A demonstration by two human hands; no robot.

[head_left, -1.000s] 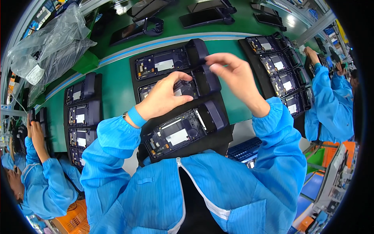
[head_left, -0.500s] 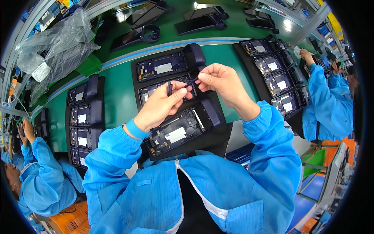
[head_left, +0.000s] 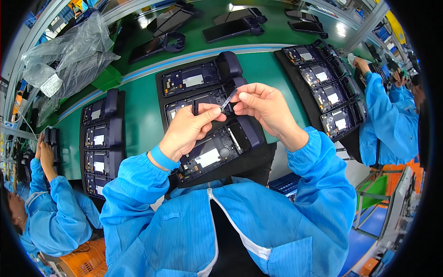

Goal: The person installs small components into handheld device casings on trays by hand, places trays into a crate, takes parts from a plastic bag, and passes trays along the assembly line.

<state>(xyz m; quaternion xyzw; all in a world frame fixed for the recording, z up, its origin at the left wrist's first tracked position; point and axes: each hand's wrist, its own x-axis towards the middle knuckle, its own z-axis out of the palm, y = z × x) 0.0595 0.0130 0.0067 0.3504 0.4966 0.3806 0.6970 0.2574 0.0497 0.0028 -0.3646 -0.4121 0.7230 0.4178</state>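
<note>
Narrow dark strip with a pale, glossy face is up in the air between the two hands, tilted, above the middle unit — not seated in anything. Left hand: thumb and forefinger pinched closed on the strip's lower end. A second piece, a short black bar, sticks up out of the same hand, gripped by the other fingers as far as I can tell; exact hold is hidden. Right hand: thumb and forefinger closed at the strip's upper end, other fingers curled loosely.

Under the hands, middle dark-blue open device housing, partly covered by them. Same kind at the far side, far open housing, and on the near side, near open housing, set at an angle, pale rectangle showing inside. All three sit on a black mat on the green desk.

Left of that: column of four similar housings. Right: another four, also on black matting. Beyond the blue-and-white edge strip — dark flat-screened devices lying on a green surface, plus a crumpled clear plastic bag at upper left. Co-workers in blue smocks on both sides.
</note>
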